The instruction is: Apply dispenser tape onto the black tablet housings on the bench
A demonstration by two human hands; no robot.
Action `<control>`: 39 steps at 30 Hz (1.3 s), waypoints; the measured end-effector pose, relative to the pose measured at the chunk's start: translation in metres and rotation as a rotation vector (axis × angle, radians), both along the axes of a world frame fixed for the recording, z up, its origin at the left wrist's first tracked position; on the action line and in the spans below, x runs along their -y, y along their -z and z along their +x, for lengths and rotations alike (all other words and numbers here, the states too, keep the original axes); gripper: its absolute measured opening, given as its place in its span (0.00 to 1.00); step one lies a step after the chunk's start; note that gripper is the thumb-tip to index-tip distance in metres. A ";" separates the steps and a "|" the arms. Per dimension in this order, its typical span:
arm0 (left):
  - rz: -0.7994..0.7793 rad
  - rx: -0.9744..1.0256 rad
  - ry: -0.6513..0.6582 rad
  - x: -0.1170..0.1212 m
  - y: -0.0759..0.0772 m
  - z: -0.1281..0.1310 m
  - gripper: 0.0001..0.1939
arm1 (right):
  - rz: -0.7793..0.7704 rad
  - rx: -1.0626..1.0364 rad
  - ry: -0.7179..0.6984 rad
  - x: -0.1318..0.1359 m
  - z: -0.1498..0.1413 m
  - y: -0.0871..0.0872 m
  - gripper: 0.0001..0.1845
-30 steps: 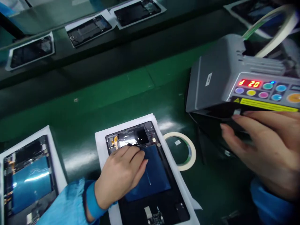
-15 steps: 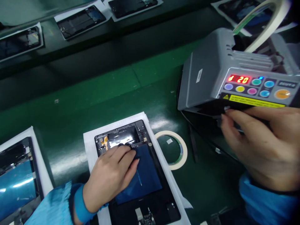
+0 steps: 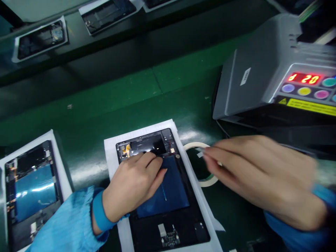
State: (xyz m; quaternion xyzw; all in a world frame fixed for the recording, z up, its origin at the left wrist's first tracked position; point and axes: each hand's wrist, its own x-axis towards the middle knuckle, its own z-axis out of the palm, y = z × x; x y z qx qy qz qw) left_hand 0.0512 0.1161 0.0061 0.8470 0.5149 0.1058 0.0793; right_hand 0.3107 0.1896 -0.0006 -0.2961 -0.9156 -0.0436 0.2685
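An opened tablet (image 3: pixel 189 231) with a blue battery panel (image 3: pixel 173 192) lies on white sheeting in front of me. My left hand (image 3: pixel 136 178) rests over its upper part, fingers curled and pressed together at the panel's top edge; what lies under the fingertips is hidden. To the right, my right hand (image 3: pixel 259 175) is blurred by motion, thumb and forefinger pinched on a small pale piece of tape (image 3: pixel 201 149). Its fingertips are above a roll of cream tape (image 3: pixel 195 145) lying beside the tablet and partly cover it.
A grey tape dispenser (image 3: pixel 249 77) with a lit red display stands at the right. Another opened tablet (image 3: pixel 36 189) lies on white sheeting at the left. Across the back, more opened tablets (image 3: pixel 42 40) sit along a raised dark strip. The work surface is a green mat (image 3: pixel 131 94).
My right hand has moved left from the dispenser's front to above the tape roll, still pinching the small piece. The left hand stays on the tablet. The view has shifted somewhat.
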 end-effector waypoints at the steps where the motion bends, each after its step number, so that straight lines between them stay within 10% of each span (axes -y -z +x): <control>1: -0.021 -0.017 -0.009 -0.002 -0.002 0.002 0.11 | 0.028 -0.006 -0.051 -0.002 -0.019 0.001 0.04; 11: 0.084 -0.076 -0.099 -0.018 0.012 0.015 0.11 | -0.194 0.016 -0.272 -0.023 -0.039 0.042 0.11; 39: 0.165 -0.101 -0.057 -0.025 0.011 0.035 0.13 | -0.413 -0.130 -0.348 -0.034 -0.035 0.049 0.22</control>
